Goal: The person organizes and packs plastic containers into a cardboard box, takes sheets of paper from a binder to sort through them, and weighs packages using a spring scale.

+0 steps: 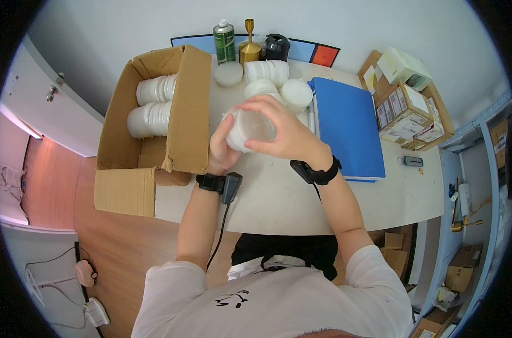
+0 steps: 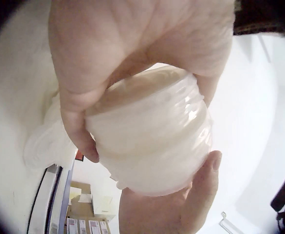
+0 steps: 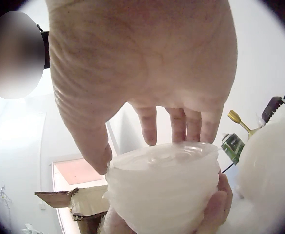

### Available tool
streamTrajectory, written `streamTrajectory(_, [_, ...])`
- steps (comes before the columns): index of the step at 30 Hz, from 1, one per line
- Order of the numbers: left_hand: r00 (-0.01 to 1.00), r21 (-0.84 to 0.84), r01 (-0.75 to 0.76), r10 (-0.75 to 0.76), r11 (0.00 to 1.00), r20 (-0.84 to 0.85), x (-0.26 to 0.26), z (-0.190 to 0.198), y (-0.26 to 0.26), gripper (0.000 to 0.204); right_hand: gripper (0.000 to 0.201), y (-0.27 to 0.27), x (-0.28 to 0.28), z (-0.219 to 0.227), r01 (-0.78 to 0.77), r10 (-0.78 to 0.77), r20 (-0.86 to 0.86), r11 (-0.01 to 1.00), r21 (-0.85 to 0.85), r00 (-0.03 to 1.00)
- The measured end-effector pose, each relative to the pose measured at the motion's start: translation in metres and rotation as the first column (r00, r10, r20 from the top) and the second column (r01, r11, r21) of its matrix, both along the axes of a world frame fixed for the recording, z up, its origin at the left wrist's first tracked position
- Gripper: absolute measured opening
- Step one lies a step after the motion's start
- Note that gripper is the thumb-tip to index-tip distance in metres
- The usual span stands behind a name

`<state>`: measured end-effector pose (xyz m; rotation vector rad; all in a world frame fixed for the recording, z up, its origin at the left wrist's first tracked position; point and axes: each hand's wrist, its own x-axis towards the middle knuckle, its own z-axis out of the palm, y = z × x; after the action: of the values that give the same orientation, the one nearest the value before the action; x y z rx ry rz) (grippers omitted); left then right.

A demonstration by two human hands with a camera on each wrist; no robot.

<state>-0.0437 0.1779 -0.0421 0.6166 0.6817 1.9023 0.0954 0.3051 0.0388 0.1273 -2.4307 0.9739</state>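
At frame centre, I see the left hand (image 1: 221,151) and right hand (image 1: 292,132) curled round a white, cylindrical plastic stack (image 1: 256,127), presumably keeping its layers together.

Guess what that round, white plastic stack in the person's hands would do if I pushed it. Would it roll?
The round, white plastic stack might roll if laid on its side, because its outline is circular. It could feel slippery, since its ridged surface has bright, shiny spots. It may flex a little, as its ridges look like thin layers.
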Motion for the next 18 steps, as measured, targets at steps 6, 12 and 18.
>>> streamTrajectory(6, [0.997, -0.008, 0.039, -0.039, 0.999, 0.068, 0.004, 0.011, -0.005, 0.056, 0.075, -0.004, 0.000, -0.002, -0.007, 0.008, 0.040, 1.000, -0.021, 0.999])
streamTrajectory(12, [0.987, 0.088, 0.148, -0.152, 0.985, 0.045, 0.002, -0.007, -0.009, 0.062, 0.081, -0.004, 0.002, -0.001, 0.035, -0.018, 0.131, 0.991, -0.132, 0.991])
streamTrajectory(18, [0.990, 0.054, 0.125, -0.128, 0.991, 0.056, -0.001, -0.012, -0.002, 0.069, 0.071, -0.003, -0.001, -0.011, 0.034, -0.036, 0.034, 0.997, 0.062, 0.999])
